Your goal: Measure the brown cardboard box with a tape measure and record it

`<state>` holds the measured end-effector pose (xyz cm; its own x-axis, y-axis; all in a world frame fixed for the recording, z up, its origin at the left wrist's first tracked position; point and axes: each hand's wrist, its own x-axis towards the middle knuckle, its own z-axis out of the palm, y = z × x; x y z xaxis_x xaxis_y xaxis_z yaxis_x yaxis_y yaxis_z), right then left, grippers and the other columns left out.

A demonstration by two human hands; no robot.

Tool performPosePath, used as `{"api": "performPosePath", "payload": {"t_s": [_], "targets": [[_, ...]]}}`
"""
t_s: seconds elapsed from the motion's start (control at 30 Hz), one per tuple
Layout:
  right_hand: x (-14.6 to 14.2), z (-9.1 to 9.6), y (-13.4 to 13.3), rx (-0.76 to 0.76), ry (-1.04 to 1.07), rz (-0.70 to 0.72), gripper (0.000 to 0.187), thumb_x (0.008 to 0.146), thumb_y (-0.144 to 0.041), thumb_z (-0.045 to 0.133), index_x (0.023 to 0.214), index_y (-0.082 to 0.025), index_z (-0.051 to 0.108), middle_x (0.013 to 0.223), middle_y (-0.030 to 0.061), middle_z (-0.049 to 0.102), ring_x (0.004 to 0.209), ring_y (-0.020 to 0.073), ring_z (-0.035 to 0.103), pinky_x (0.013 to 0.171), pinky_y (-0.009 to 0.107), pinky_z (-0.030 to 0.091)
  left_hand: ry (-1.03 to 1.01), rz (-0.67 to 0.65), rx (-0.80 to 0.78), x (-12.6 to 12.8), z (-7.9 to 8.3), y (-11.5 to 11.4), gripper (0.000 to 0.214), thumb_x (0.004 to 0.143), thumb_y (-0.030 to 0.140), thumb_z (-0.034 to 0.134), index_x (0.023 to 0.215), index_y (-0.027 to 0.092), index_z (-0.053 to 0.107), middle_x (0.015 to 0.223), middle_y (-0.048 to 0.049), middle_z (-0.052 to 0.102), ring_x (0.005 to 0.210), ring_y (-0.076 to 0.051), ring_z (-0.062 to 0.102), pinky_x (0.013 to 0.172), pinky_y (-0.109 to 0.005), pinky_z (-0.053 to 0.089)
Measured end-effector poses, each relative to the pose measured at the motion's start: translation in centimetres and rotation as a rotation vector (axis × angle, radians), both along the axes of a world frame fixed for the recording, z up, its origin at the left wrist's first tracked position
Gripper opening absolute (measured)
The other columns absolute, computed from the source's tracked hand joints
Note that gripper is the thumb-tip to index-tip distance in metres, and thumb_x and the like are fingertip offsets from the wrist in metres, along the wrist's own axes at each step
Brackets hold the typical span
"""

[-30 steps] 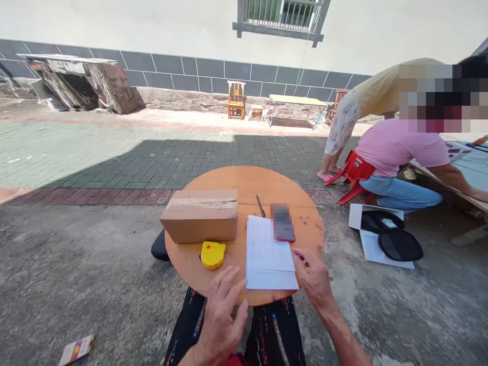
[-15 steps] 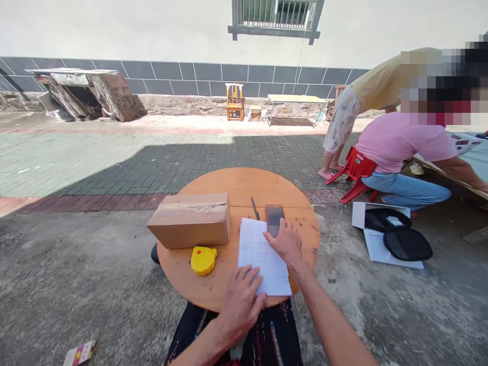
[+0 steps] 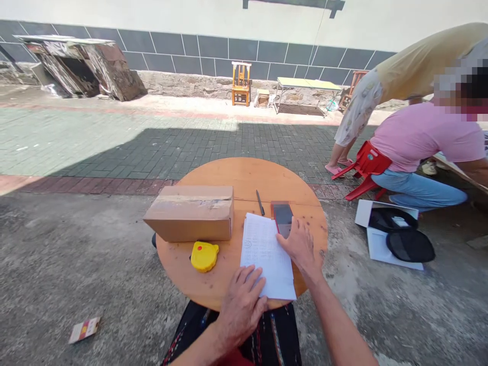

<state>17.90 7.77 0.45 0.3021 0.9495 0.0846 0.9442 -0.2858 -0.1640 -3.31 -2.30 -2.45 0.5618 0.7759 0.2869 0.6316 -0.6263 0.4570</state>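
My left hand (image 3: 243, 305) lies with fingers stretched over the lower left edge of a sheaf of white written paper (image 3: 263, 254) on a round wooden table (image 3: 244, 173). At the paper's upper right, my right hand (image 3: 301, 246) rests with its thumb and fingers apart at the lower end of a dark phone (image 3: 282, 216) with a red edge. The phone lies flat on the table, and my hand partly covers its lower part. A black pen (image 3: 260, 202) lies just beyond the paper. To the left sit a yellow tape measure (image 3: 204, 256) and a closed cardboard box (image 3: 194, 213).
On the right, one person sits on a red chair (image 3: 368, 165) and another bends over beside them. An open white box (image 3: 381, 244) with black cases lies on the ground there. A small printed card (image 3: 84, 330) lies at lower left. A low table (image 3: 307, 84) stands by the wall.
The view has tilted down and shifted slightly. My right hand has moved a little to the right over the phone's lower end. My left hand stays on the paper.
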Motion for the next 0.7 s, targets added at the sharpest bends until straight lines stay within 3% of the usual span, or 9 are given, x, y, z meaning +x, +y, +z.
{"api": "performPosePath", "payload": {"t_s": [0.5,0.7], "targets": [[1.8,-2.2,0.0,0.034,-0.067,0.058,0.067,0.087,-0.052,0.054,0.137,-0.008,0.047,0.139,0.0198,0.054,0.123,0.0373,0.051,0.099,0.047,0.038,-0.065,0.044,-0.060,0.0,0.2,0.0,0.023,0.092,0.030,0.053,0.112,0.023,0.060,0.131,-0.0024,0.061,0.121,-0.027,0.049,0.111,-0.047,0.032],[0.4,-0.6,-0.8,0.259,0.070,0.098,0.048,0.089,-0.047,0.047,0.122,-0.013,0.060,0.131,0.0172,0.061,0.121,0.0338,0.054,0.100,0.046,0.040,-0.083,0.011,-0.075,-0.1,0.0,0.2,0.019,0.091,0.030,0.054,0.108,0.024,0.059,0.130,-0.0024,0.060,0.121,-0.026,0.049,0.111,-0.045,0.032]]}}
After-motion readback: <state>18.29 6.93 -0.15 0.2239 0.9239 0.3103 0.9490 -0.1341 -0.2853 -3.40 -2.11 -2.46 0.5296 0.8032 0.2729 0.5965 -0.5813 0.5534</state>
